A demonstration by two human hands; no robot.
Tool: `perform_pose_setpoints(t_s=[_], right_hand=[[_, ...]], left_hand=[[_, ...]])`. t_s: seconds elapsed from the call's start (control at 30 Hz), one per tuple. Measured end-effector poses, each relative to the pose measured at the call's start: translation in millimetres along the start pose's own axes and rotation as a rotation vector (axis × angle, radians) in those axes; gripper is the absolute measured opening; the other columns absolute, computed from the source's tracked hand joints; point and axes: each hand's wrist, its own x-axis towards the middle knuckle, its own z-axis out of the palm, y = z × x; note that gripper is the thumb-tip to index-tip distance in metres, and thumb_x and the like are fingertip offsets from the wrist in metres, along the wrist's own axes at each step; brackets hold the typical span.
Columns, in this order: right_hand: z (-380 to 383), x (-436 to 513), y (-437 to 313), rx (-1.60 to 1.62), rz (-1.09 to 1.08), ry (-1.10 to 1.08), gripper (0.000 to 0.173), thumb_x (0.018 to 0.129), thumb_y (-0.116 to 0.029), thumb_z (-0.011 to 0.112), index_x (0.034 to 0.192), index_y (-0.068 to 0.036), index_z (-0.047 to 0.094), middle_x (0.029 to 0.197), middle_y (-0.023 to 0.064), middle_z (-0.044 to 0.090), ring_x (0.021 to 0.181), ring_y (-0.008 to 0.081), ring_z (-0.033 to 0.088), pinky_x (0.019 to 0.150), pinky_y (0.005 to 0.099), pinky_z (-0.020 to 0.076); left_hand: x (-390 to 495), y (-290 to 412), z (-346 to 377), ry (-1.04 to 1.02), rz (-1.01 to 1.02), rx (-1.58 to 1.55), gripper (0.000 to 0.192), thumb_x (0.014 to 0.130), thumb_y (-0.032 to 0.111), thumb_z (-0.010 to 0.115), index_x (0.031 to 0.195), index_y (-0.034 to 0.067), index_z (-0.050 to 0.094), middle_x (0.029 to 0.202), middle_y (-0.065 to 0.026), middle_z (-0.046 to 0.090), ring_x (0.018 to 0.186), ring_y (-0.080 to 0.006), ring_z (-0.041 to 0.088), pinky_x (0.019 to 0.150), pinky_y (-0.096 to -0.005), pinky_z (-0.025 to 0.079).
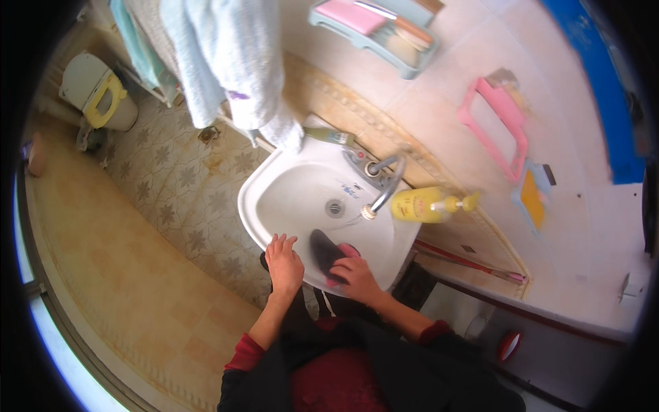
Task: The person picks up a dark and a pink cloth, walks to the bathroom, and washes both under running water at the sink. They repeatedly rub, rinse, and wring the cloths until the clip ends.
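Observation:
In the head view, my right hand grips a dark-soled slipper or shoe with pink parts, tilted inside the white washbasin near its front edge. Over the basin's front left rim is my left hand, its fingers a little apart and nothing seen in them. A curved chrome faucet reaches over the basin, and a thin streak like water runs from its spout. The metal drain lies uncovered in the bowl, beyond the slipper or shoe.
A yellow pump bottle stands by the faucet; a green tube lies at the basin's back left corner. Light towels hang beside it. Wall-mounted soap holders are above right. A toilet is at the far left.

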Motion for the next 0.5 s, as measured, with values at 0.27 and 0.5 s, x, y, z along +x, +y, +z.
perform_pose_setpoints(t_s=[0.27, 0.5], right_hand=[[-105.4, -17.2, 90.4, -0.199, 0.222, 0.051, 0.040, 0.070, -0.004, 0.062, 0.110, -0.004, 0.061, 0.118, 0.0141, 0.058, 0.107, 0.0345, 0.054, 0.096, 0.0416, 0.0411], [-28.9, -94.0, 49.4, -0.154, 0.593, 0.282, 0.054, 0.071, -0.009, 0.061, 0.123, 0.000, 0.052, 0.120, 0.0201, 0.053, 0.111, 0.0389, 0.051, 0.098, 0.0424, 0.0413]], left_hand=[[-1.0, 19.7, 19.0, -0.059, 0.107, 0.007, 0.026, 0.082, 0.003, 0.057, 0.107, 0.008, 0.062, 0.118, -0.0137, 0.060, 0.123, -0.0328, 0.048, 0.107, -0.0486, 0.030], [0.2, 18.5, 14.6, -0.104, 0.137, -0.032, 0.025, 0.081, 0.001, 0.056, 0.104, 0.008, 0.063, 0.109, -0.0127, 0.061, 0.117, -0.0316, 0.051, 0.103, -0.0462, 0.035]])
